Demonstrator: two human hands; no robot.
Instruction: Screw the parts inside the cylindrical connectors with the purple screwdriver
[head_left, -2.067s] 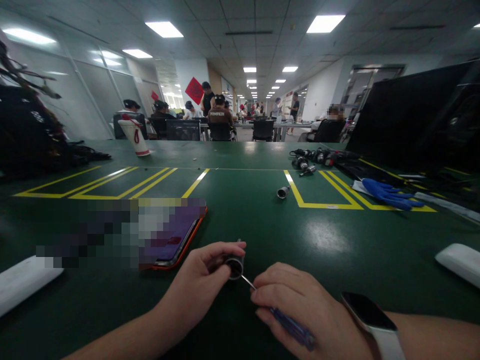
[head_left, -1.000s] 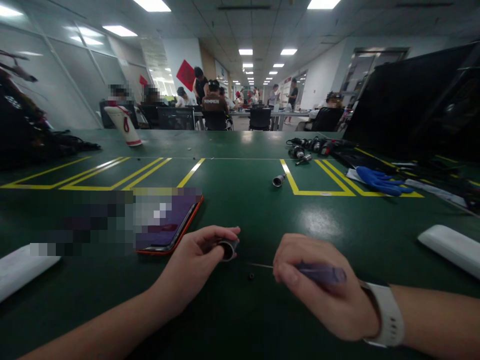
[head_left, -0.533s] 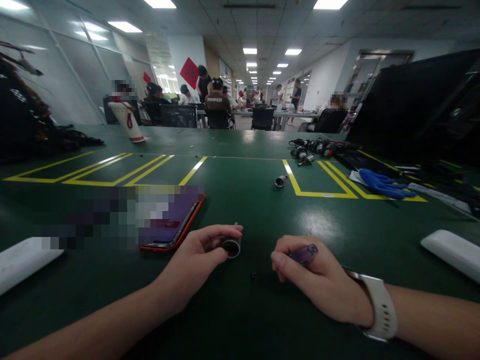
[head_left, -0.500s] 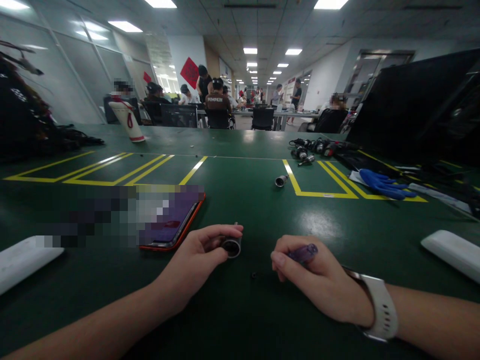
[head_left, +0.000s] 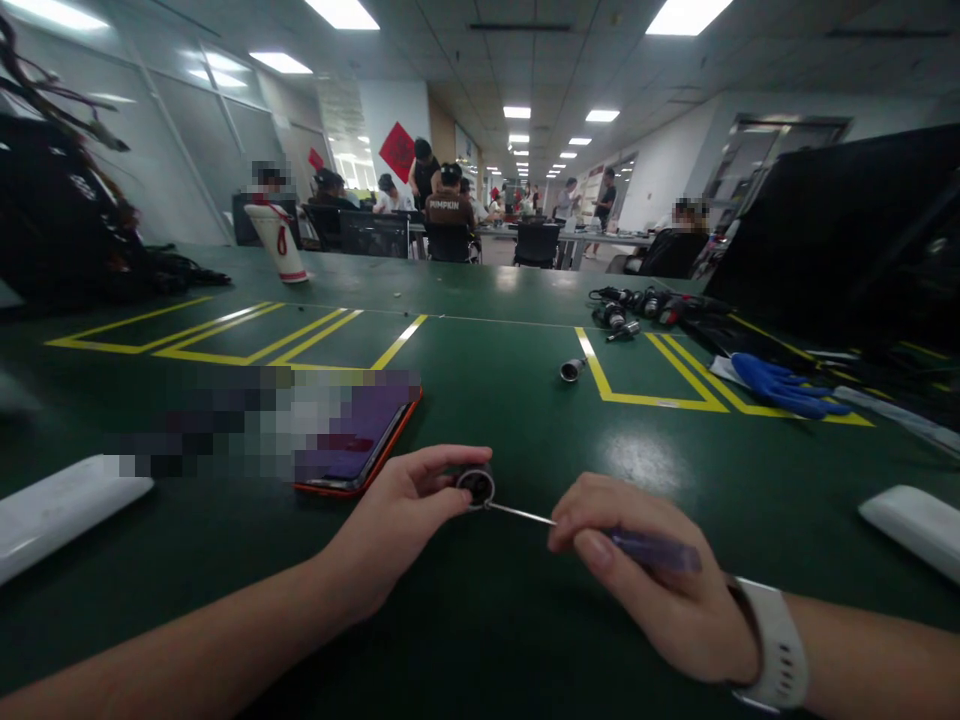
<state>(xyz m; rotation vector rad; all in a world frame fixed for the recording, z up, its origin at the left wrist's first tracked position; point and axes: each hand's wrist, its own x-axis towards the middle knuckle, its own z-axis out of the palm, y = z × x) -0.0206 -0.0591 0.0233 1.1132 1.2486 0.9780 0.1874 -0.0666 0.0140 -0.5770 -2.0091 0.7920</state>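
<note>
My left hand [head_left: 397,525] is closed on a short, hollow metal cylinder [head_left: 489,478], thumb below and fingers on top. The cylinder's round open end faces me, and its inside is dark. In my right hand [head_left: 645,570] is a screwdriver [head_left: 652,550] with a see-through purple handle. Its thin shaft points left, and the tip is at the lower right of the cylinder's rim; whether it touches is too small to tell. A phone [head_left: 360,435] in an orange case lies beyond my left hand.
Another small metal cylinder [head_left: 571,370] lies farther back on the green table [head_left: 495,345]. Connectors with cables [head_left: 619,315] and a blue glove [head_left: 784,385] are at the right. White objects lie at both sides, and a paper cup [head_left: 277,245] stands at the back left.
The screwdriver has turned, so its shaft now points left and its tip has come to the cylinder's rim. The small dark piece between my hands no longer shows on the table.
</note>
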